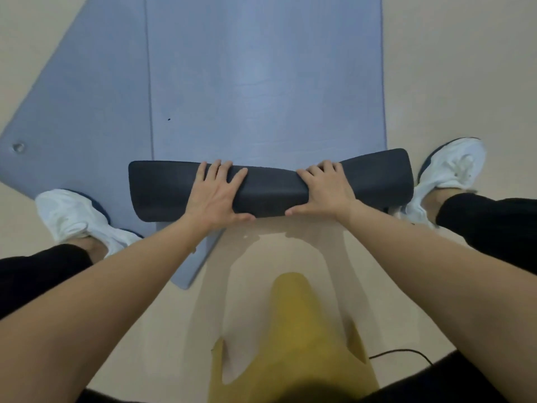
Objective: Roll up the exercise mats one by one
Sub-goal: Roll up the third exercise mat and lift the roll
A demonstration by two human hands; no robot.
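Observation:
A blue exercise mat (261, 77) lies flat on the floor and runs away from me. Its near end is curled into a short roll (270, 190) that shows the dark grey underside. My left hand (216, 191) rests palm-down on the roll left of its middle, fingers spread over the top and thumb behind. My right hand (324, 189) presses on the roll right of its middle in the same way. A second blue mat (84, 117) lies flat at an angle underneath, sticking out to the left and toward me.
My feet in white shoes stand on either side of the roll: the left shoe (75, 216) on the second mat's edge, the right shoe (449, 175) on the beige floor. A thin black cable (406, 353) lies on the floor at lower right.

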